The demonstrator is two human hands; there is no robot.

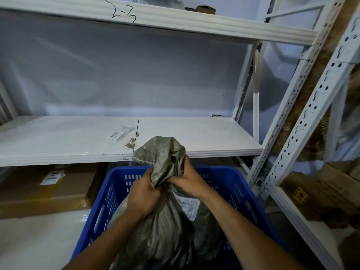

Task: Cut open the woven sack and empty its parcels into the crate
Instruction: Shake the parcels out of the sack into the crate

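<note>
A grey-green woven sack (165, 230) stands upright inside a blue slotted plastic crate (243, 193) at the bottom centre. Its gathered neck (161, 151) rises above the crate's far rim. My left hand (144, 193) is clenched on the neck from the left. My right hand (187, 178) grips the neck from the right, thumb up against the bunched fabric. A white label (187, 207) shows on the sack just below my right wrist. No cutting tool is visible. The sack's contents are hidden.
White metal shelving (194, 137) stands right behind the crate, with a small clear bag and brown crumbs (124, 137) on it. A taped cardboard box (44, 190) sits under the shelf at left. Perforated uprights (288, 121) and more boxes (319, 195) stand at right.
</note>
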